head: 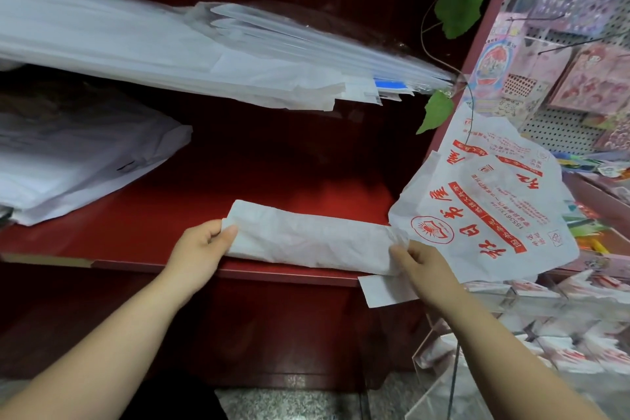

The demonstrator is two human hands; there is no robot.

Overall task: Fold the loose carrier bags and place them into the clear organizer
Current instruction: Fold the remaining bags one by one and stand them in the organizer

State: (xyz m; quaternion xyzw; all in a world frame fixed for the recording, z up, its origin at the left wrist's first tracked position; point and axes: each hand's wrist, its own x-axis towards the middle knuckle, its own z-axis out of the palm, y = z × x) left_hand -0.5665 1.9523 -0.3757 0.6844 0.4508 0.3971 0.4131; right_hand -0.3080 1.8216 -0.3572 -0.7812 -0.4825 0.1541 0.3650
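Where the bag lies: the white carrier bag (306, 242), folded into a long narrow strip, rests along the front edge of the red shelf (153, 235), stretched between my hands.
My left hand (201, 249): pinches the strip's left end, thumb on top, the other fingers hidden underneath.
My right hand (419, 269): pinches the right end between thumb and fingertips; a white tab (381, 290) hangs below it, and I cannot tell which bag it belongs to.
Hands: well apart, one at each end of the strip.
Printed bag (494, 208): loose and crumpled, red lettering, just right of the strip; whether the two are joined is hidden behind my right hand.
Clear organizer (504, 297): low on the right, blurred and cut off by the frame; folded red-printed bags sit in its compartments, but I cannot count them.
Upper shelf: a stack of white bags (170, 44), cut off at the left.
Left: another white pile (68, 174), partly out of view.
Far right: a pegboard display (579, 78) of pink packets, too blurred to read.
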